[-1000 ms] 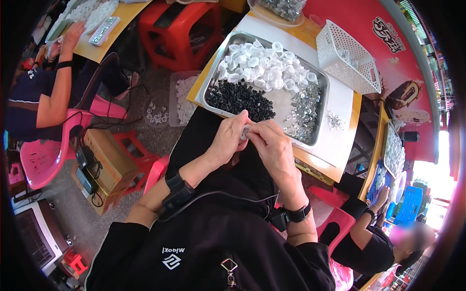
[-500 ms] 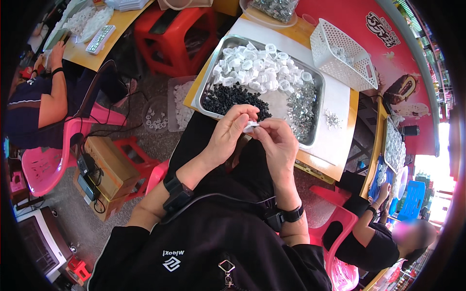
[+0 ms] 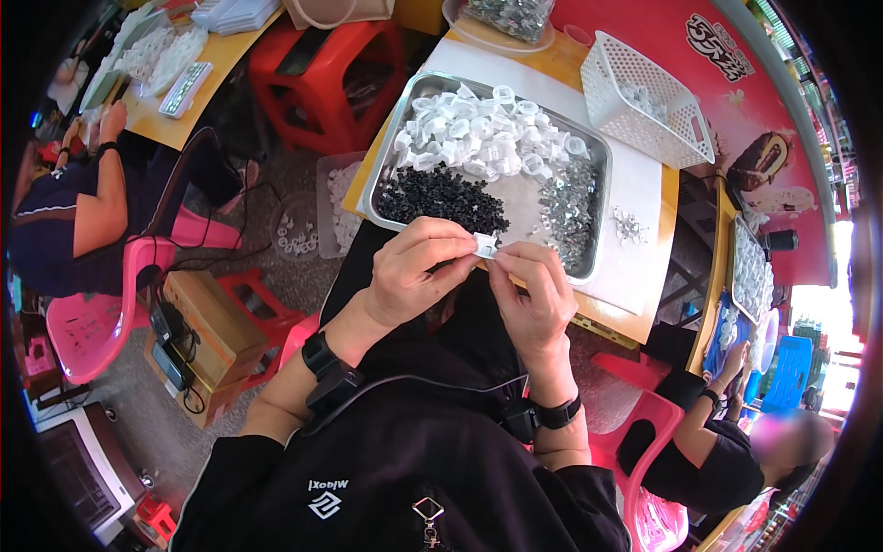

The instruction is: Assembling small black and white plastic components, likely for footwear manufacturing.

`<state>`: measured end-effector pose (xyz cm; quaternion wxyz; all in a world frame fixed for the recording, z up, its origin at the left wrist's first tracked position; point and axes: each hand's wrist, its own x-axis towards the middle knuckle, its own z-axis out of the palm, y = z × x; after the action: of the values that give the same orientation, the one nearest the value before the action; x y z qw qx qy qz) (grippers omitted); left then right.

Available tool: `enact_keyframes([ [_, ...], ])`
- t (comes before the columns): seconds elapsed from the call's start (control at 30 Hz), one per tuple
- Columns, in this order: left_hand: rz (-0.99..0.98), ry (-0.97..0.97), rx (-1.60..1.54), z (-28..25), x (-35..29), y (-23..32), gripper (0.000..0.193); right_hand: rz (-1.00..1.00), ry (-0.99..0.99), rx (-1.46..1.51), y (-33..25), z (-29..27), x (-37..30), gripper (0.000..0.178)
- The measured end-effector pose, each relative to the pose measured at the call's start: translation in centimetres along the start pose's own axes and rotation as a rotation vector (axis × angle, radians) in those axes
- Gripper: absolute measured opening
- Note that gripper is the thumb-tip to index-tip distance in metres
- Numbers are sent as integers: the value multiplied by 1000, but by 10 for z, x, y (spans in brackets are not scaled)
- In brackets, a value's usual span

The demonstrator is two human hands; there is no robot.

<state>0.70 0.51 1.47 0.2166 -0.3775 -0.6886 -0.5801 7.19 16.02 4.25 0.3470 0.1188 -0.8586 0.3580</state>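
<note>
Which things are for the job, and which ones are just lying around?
For the job, it looks like:
small white piece, held between the left hand and right hand
metal tray
white pieces, black bits and shiny bits in the tray

Probably just lying about:
red stool
cardboard boxes
beige bag

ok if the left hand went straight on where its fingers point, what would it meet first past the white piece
Probably the fingertips of the right hand, just across the small white piece that the left hand pinches, though depth is hard to judge.
</note>
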Motion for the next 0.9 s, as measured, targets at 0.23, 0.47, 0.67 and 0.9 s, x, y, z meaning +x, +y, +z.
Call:
enact_keyframes([
  [0.23, 36, -5, 9, 6, 0, -3, 23, 38, -11, 3, 4, 0, -1, 23],
  [0.47, -302, -87, -170, 10, -16, -14, 20, 725, -455, 331, 28, -15, 17, 10],
  [0.67, -655, -41, -394, 6, -22, -21, 24, 706, -316, 279, 156, -96, 104, 14],
  [0.9, -828, 63, -542, 0, -21, -27, 18, 617, -128, -127, 200, -88, 116, 22],
])
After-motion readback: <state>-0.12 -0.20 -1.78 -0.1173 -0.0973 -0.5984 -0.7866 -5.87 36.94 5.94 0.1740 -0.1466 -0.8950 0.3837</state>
